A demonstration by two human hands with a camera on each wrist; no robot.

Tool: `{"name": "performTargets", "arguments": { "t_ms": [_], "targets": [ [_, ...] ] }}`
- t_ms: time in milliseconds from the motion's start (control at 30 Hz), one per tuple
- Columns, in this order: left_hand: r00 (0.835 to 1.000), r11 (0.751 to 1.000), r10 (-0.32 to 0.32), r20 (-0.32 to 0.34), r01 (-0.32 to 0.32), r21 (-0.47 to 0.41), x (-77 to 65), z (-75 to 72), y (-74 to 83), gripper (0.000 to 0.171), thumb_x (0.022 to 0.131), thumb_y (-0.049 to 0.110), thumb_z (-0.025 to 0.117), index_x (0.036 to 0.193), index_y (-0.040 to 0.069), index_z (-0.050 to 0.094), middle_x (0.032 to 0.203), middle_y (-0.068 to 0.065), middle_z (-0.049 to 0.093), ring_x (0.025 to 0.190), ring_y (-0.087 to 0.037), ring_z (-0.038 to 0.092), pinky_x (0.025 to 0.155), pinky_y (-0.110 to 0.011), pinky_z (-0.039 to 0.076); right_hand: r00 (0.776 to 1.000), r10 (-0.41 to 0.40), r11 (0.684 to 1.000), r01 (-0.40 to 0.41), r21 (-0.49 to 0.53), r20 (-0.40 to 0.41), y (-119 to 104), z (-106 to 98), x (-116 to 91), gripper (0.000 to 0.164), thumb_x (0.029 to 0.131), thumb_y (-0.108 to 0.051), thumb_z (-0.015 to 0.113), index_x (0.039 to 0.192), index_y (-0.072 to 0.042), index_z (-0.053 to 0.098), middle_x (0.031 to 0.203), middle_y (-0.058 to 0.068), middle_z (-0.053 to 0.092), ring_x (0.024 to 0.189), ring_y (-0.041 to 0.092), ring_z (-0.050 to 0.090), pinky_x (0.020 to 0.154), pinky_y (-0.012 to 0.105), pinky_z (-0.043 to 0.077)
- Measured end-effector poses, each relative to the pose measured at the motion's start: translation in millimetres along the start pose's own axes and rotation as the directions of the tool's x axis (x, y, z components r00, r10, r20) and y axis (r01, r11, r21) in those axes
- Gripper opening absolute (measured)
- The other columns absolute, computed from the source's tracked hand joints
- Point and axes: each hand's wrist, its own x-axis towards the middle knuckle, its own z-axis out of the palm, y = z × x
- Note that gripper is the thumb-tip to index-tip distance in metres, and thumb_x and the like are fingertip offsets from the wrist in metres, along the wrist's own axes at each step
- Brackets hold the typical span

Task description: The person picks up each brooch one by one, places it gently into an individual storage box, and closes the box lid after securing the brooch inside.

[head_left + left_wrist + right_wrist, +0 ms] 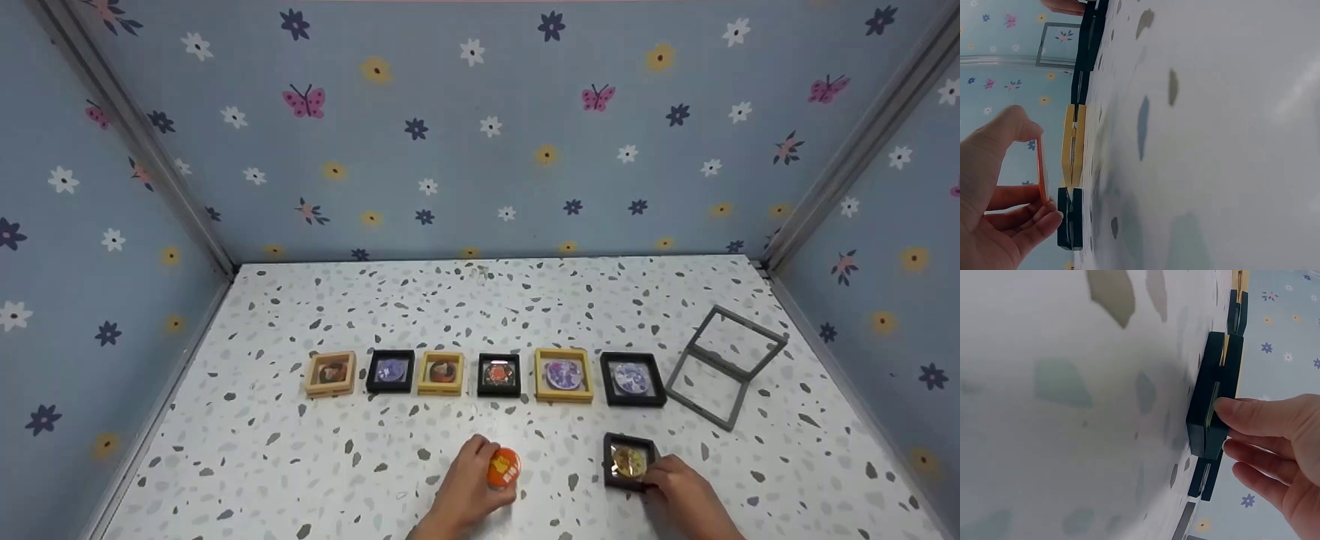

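Observation:
My left hand [466,484] pinches a round orange button badge [503,466] with a yellow figure and white lettering on its face. In the left wrist view the badge [1042,169] is edge-on, held between thumb and fingers. To the right, my right hand [681,491] grips the right side of a small black display frame [609,469], which has a gold round piece behind its clear film. The right wrist view puts my thumb on the side of this black frame [1199,424], with the other fingers partly hidden behind it.
Beyond the hands runs a row of small frames holding round badges: a light wood one [330,391], yellow ones [564,396] and black ones [634,401]. At the row's right end a grey frame [703,407] stands unfolded. Patterned walls [480,150] enclose the speckled tabletop [337,465].

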Motion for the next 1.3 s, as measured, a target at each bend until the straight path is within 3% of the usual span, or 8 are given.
{"name": "performTargets", "arguments": {
  "t_ms": [133, 367, 800, 967, 1067, 1300],
  "targets": [
    [1.0, 1.0, -0.01, -0.006, 0.01, 0.004, -3.6, -5.7, -2.8, 0.041, 0.068, 0.026, 0.071, 0.097, 0.0, 0.06, 0.089, -0.001, 0.044, 0.076, -0.011, 0.044, 0.067, -0.026, 0.044, 0.999, 0.038, 0.999, -0.037, -0.009, 0.017, 3.5, -1.1, -0.8, 0.016, 0.063, 0.007, 0.071, 0.073, -0.005, 0.068, 0.076, 0.0, 0.056, 0.073, 0.018, 0.053, 0.064, 0.028, 0.048],
    [0.999, 0.999, -0.043, 0.013, 0.043, -0.009, -9.0, -10.8, -6.1, 0.04, 0.069, 0.027, 0.071, 0.098, 0.001, 0.06, 0.09, 0.0, 0.044, 0.077, -0.012, 0.044, 0.068, -0.028, 0.045, 0.998, 0.013, 1.0, -0.014, -0.006, -0.063, 13.0, -0.2, -2.9, 0.018, 0.06, 0.009, 0.07, 0.071, -0.006, 0.067, 0.075, 0.0, 0.056, 0.072, 0.018, 0.054, 0.063, 0.029, 0.048],
    [0.992, 0.992, -0.124, 0.038, 0.125, -0.018, -17.8, -15.2, -14.1, 0.042, 0.069, 0.025, 0.072, 0.1, 0.001, 0.059, 0.091, -0.001, 0.045, 0.079, -0.014, 0.046, 0.07, -0.031, 0.047, 0.998, 0.055, 0.998, -0.055, -0.001, 0.038, 26.8, -6.4, -2.6, 0.021, 0.058, 0.01, 0.071, 0.069, -0.007, 0.066, 0.075, 0.0, 0.058, 0.073, 0.018, 0.055, 0.062, 0.03, 0.049],
    [0.989, 0.99, -0.144, 0.033, 0.144, -0.001, -20.3, -18.1, -17.3, 0.044, 0.068, 0.026, 0.071, 0.101, -0.001, 0.059, 0.091, -0.002, 0.045, 0.079, -0.014, 0.047, 0.071, -0.031, 0.047, 0.996, 0.053, 0.999, -0.053, 0.011, 0.07, 31.7, -15.3, -0.6, 0.023, 0.06, 0.006, 0.074, 0.077, -0.006, 0.067, 0.08, 0.003, 0.062, 0.077, 0.021, 0.057, 0.066, 0.034, 0.049],
    [0.985, 0.986, -0.169, 0.041, 0.169, 0.003, -20.0, -20.5, -17.3, 0.045, 0.068, 0.026, 0.07, 0.102, -0.002, 0.059, 0.092, -0.002, 0.045, 0.08, -0.015, 0.048, 0.073, -0.032, 0.047, 0.996, 0.076, 0.997, -0.076, 0.009, 0.039, 36.5, -24.7, 3.1, 0.027, 0.06, 0.003, 0.076, 0.084, -0.005, 0.067, 0.084, 0.004, 0.063, 0.08, 0.022, 0.059, 0.069, 0.036, 0.048],
    [0.978, 0.979, -0.203, 0.047, 0.203, 0.005, -21.3, -23.7, -14.9, 0.047, 0.068, 0.026, 0.071, 0.102, -0.003, 0.059, 0.093, -0.004, 0.046, 0.081, -0.016, 0.048, 0.073, -0.033, 0.047, 0.99, 0.063, 0.997, -0.067, -0.033, -0.125, 55.4, -46.1, 13.3, 0.029, 0.06, 0.001, 0.078, 0.087, -0.003, 0.066, 0.084, 0.006, 0.063, 0.078, 0.024, 0.06, 0.067, 0.038, 0.049]
  ]
}}
